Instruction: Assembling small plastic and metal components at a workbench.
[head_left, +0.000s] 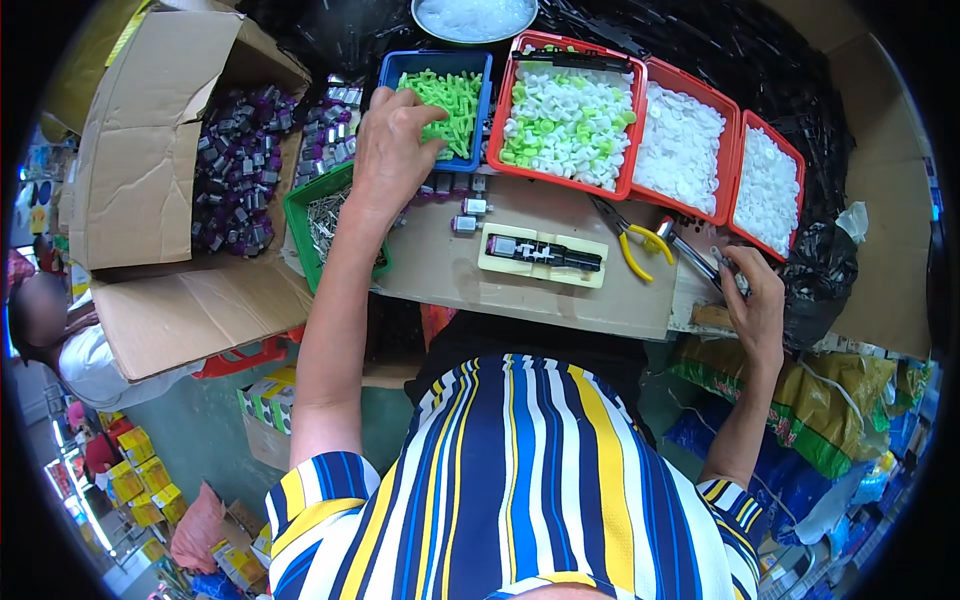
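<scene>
My left hand reaches over the near left edge of a blue bin of bright green plastic pieces. Its thumb and forefinger are apart, with nothing visible between them. At the right, my right hand is closed, fingertips bent together by the end of a silver metal tool; what they hold is hidden. Between the hands, a pale yellow holder cradles a black part with a small motor and white pieces in it. Yellow-handled pliers lie left of the silver tool.
Red bins hold white and green caps, then white pieces. A green tray of metal pins sits under my left forearm. An open cardboard box contains purple-ended motors. A black plastic bag hangs right. Another person is far left.
</scene>
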